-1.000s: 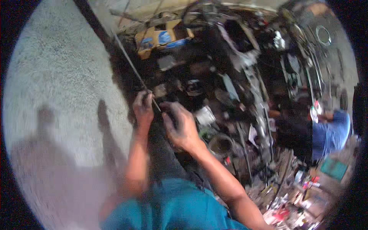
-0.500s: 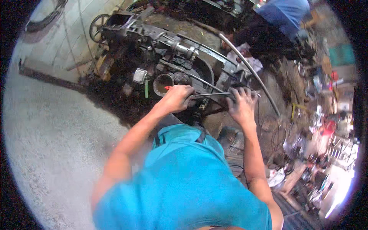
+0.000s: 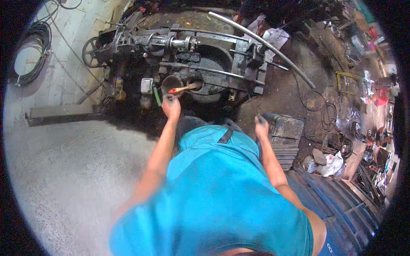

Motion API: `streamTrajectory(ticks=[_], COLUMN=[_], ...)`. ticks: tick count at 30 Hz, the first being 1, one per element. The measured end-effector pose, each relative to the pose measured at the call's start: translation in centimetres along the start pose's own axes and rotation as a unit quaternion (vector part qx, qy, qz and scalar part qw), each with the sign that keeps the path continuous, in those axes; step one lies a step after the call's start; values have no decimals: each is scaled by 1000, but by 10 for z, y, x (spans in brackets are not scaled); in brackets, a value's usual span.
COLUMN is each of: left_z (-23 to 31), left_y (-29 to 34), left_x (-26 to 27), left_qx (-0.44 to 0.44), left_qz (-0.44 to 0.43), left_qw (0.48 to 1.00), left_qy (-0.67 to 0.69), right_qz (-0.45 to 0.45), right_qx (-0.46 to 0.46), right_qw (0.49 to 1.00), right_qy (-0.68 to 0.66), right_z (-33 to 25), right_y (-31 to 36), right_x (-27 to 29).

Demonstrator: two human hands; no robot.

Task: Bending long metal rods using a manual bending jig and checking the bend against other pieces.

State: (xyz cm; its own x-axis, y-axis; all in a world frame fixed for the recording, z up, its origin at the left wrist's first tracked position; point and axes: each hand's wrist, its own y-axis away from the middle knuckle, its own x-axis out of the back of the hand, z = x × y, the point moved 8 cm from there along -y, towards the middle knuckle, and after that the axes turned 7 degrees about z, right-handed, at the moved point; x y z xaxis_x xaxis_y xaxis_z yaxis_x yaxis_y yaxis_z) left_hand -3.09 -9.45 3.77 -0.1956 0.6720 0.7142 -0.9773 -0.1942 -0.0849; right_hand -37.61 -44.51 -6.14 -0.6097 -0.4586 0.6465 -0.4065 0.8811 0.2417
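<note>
My left hand [image 3: 172, 108] reaches to the front of a grimy machine [image 3: 188, 42]. Its darkened fingers are drawn together just below a paintbrush [image 3: 183, 88] with a red-tipped handle; whether they touch it, or what they hold, cannot be made out. The brush lies across a round, dark pot [image 3: 171, 81] and a smaller opening beside it. Lower and to the right, my right hand [image 3: 262, 127] is closed in front of my body, near a dark, worn box [image 3: 282, 128]. Anything inside its fingers is hidden.
A long pale pipe [image 3: 265, 49] slants past the machine's right side. A small white container [image 3: 146, 85] and a green strip [image 3: 157, 97] sit left of the pot. Coiled cable [image 3: 34, 53] hangs on the left wall. Clutter and a white bag [image 3: 332, 165] lie to the right.
My hands have moved apart; the thin rod held between them is no longer seen there. My right hand has dropped lower toward my body. The view has shifted, showing more of the machine.
</note>
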Motion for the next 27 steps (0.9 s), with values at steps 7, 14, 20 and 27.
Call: streamTrajectory(ticks=[7, 14, 20, 27], left_z=[-54, -125, -159, -192], left_y=[-13, -30, -52, -56], left_x=[28, 21, -16, -56], left_qx=[55, 152, 225, 328], left_qz=[34, -26, -79, -158], left_qw=[996, 979, 967, 919], left_qy=[-64, -130, -84, 153], right_qz=[-35, -60, -11, -4], right_qx=[45, -96, -173, -42], right_qw=[998, 960, 958, 986], right_qy=[-18, 254, 230, 159], right_z=[-26, -33, 7, -35], right_y=[-70, -124, -135, -98], right_x=[-84, -149, -131, -60])
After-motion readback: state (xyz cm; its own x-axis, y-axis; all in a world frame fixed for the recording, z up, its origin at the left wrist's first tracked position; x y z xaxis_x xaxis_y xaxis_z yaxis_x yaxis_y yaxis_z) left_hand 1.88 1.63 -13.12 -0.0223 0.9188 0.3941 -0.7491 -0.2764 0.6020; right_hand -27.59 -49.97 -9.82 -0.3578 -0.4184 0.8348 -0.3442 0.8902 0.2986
